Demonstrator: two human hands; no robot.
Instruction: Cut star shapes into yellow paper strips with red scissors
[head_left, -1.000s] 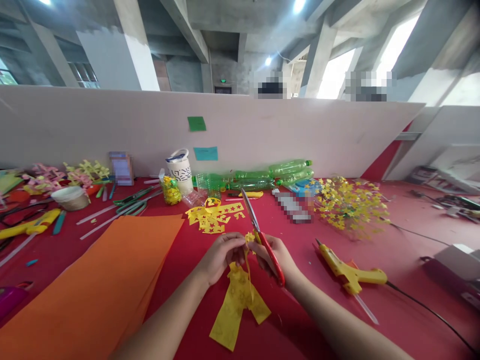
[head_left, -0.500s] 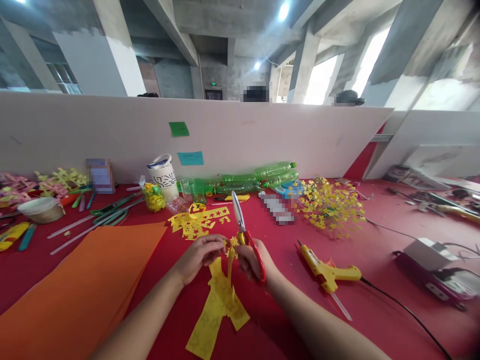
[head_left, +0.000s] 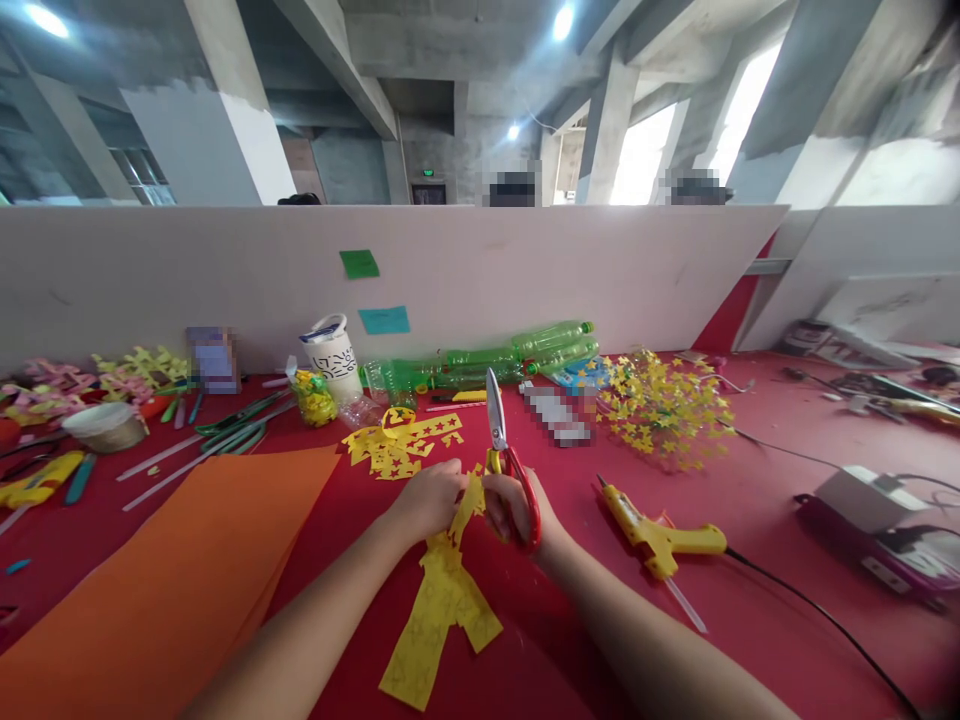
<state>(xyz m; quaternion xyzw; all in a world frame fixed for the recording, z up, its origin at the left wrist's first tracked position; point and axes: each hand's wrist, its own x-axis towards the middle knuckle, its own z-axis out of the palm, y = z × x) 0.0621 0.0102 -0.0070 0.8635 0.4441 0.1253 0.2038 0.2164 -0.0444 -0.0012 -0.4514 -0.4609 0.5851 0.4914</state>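
Note:
My left hand [head_left: 429, 498] is closed, its fingers pinching a narrow yellow felt strip [head_left: 468, 505]. Across from it, my right hand [head_left: 516, 506] grips scissors [head_left: 496, 412] with red and yellow handles. The blades are together and point up, away from the felt. My right fingertips sit at the strip's edge; whether they pinch it too is hard to see. Below the hands a larger yellow felt piece [head_left: 439, 605], faintly marked with outlines, lies on the red table. Felt scraps with star-shaped holes [head_left: 401, 445] lie beyond my left hand.
Orange sheets [head_left: 187, 540] cover the left side. A yellow glue gun [head_left: 660, 540] with its cord lies right, before a bunch of yellow stars [head_left: 660, 405]. Green plastic bottles [head_left: 487, 368] and a white cup [head_left: 332, 358] line the white partition [head_left: 525, 270].
My left hand has moved slightly right and turned, its fingers now closer to the right hand. The scissors shifted a little right, and the felt strip swung up between the hands.

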